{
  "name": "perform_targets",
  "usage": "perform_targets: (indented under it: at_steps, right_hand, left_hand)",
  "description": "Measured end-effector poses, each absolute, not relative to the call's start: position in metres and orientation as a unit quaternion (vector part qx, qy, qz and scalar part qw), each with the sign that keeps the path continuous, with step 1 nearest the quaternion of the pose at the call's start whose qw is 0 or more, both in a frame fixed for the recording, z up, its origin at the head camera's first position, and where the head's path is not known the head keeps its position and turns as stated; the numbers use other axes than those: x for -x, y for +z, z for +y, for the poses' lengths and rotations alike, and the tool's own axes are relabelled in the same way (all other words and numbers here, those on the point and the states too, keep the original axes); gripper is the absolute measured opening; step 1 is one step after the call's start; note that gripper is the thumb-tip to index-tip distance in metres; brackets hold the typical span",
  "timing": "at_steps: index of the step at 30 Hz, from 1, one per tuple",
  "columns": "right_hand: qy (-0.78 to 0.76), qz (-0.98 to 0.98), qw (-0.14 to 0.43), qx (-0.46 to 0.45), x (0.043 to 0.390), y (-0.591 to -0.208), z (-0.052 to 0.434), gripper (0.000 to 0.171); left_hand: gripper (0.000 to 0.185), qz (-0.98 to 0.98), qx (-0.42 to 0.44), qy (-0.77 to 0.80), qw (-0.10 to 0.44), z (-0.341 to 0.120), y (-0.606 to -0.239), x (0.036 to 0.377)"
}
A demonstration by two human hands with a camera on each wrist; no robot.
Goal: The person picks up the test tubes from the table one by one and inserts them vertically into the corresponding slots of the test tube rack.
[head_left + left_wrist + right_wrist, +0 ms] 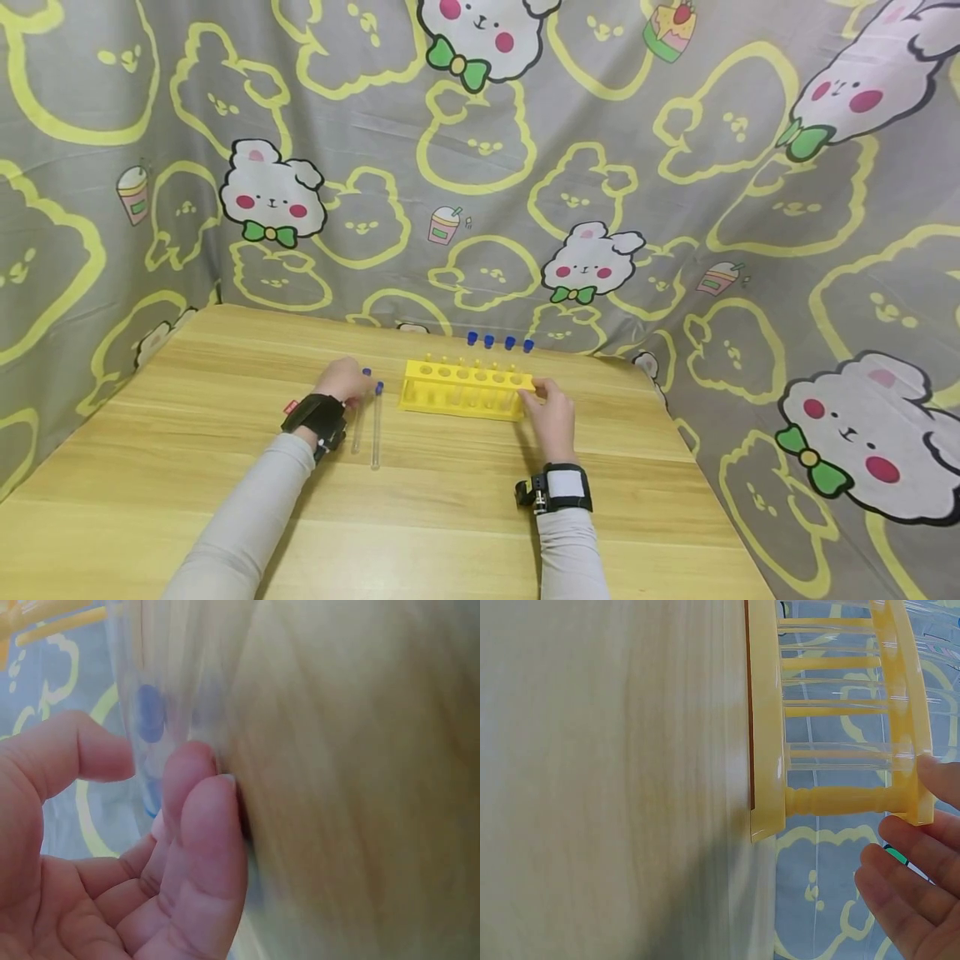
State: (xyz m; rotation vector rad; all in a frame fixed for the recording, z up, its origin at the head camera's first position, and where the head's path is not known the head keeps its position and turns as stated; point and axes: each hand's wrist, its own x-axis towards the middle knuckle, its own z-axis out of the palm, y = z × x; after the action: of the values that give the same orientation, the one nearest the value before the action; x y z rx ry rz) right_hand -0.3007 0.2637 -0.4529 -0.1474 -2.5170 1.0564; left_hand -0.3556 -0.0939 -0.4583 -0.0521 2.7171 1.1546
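A yellow test tube rack (468, 392) stands on the table with several clear, uncapped test tubes in it. At its right end, my right hand (552, 417) pinches the top plate, the thumb (937, 776) above and a finger below. My left hand (343, 381) is left of the rack, beside two blue-capped test tubes lying on the table. The nearer test tube (377, 429) shows in full; the other test tube (357, 429) lies partly behind my left wrist. In the left wrist view, thumb and fingertips are apart around a blurred blue cap (151, 714).
Several loose blue caps (489, 341) stand in a row behind the rack, near the back edge of the wooden table (435, 517). A patterned grey curtain (480, 200) surrounds the table at the back and both sides.
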Motion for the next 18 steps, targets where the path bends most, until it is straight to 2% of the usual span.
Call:
perform_targets:
  at_steps: [4,18]
  right_hand:
    - [0.377,-0.902,0.205,0.051,0.301,-0.454,0.264,0.04]
    - [0.378,-0.902,0.204,0.047,0.3,-0.454,0.263,0.04]
  left_hand:
    - [0.032,0.917,0.017,0.39,0.083,-0.094,-0.457,0.354]
    - [0.033,0.908,0.006,0.417,-0.035,-0.093,-0.431,0.349]
